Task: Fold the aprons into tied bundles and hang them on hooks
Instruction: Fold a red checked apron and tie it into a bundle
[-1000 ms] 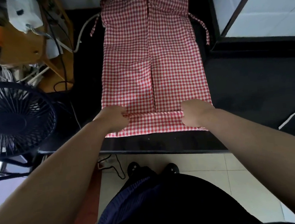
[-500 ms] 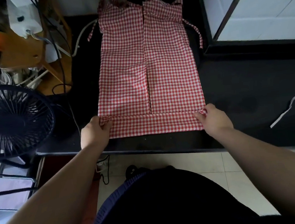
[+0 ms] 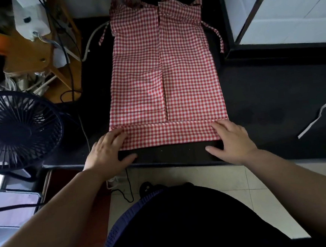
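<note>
A red and white checked apron (image 3: 164, 74) lies flat on the black table (image 3: 264, 105), both long sides folded in to meet down the middle. Its near end is turned over into a narrow band (image 3: 168, 133) across the full width. My left hand (image 3: 106, 150) lies on the band's left end with fingers extended and thumb on the table. My right hand (image 3: 232, 139) lies the same way on the band's right end. Apron ties (image 3: 214, 33) trail off at the far corners.
A black fan (image 3: 16, 131) stands at the left edge of the table. Cables and a wooden stool (image 3: 36, 55) crowd the far left. A white strip (image 3: 321, 112) lies on the table at right. The table's near edge (image 3: 171, 161) runs just below my hands.
My hands slid outward from the band's middle to its two ends. They were pinching the corners half a second ago and now lie flat on them.
</note>
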Demonstrator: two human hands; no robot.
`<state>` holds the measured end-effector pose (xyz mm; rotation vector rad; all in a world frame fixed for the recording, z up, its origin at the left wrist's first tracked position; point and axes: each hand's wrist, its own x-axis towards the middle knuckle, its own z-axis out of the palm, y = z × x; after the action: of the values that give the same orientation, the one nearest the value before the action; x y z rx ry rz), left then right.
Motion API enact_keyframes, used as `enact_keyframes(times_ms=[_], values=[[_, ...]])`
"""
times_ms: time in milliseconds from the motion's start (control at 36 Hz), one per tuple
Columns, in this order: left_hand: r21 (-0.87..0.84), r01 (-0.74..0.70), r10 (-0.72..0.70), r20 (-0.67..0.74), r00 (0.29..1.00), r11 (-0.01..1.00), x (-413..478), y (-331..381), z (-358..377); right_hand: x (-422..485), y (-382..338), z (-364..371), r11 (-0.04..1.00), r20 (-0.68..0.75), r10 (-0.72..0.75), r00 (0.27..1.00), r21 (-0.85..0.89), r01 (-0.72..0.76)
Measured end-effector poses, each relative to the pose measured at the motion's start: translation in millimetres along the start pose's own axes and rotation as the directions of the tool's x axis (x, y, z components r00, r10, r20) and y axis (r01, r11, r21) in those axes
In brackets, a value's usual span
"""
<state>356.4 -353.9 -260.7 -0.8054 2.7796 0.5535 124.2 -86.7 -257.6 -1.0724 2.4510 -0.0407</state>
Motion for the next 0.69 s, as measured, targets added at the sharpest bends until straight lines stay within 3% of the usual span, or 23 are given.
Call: enact_keyframes(times_ms=[139, 250, 333, 417, 611, 694], values=[[0.041, 0.032, -0.034, 0.040, 0.999, 0.999, 1, 5, -10, 0, 6, -2, 1.000, -0.116, 0.010, 0.993, 0.017, -0.009], [0.056, 0.056, -0.058, 0.031, 0.998, 0.997, 5, 3, -10, 0, 2, -11, 0.995, -0.097, 0.071, 0.993, 0.083, -0.063], [-0.056, 0.037, -0.040, -0.055, 0.998, 0.998, 10, -2, -9, 1, 1, -19, 0.949, -0.039, 0.145, 0.989, 0.287, -0.127], [-0.163, -0.002, -0.015, -0.100, 0.995, 0.987, 14, -4, -11, 2, 4, -27, 0.906, 0.007, 0.201, 0.980, 0.380, -0.188], [-0.497, 0.248, -0.282, 0.007, 0.959, 0.831, 21, -7, -27, 2, 10, -30, 0.772, 0.116, 0.282, 0.952, 0.562, -0.297], [-0.510, 0.308, -0.332, 0.047, 0.942, 0.803, 23, -5, -27, 2, 14, -26, 0.747, 0.135, 0.309, 0.941, 0.579, -0.328]])
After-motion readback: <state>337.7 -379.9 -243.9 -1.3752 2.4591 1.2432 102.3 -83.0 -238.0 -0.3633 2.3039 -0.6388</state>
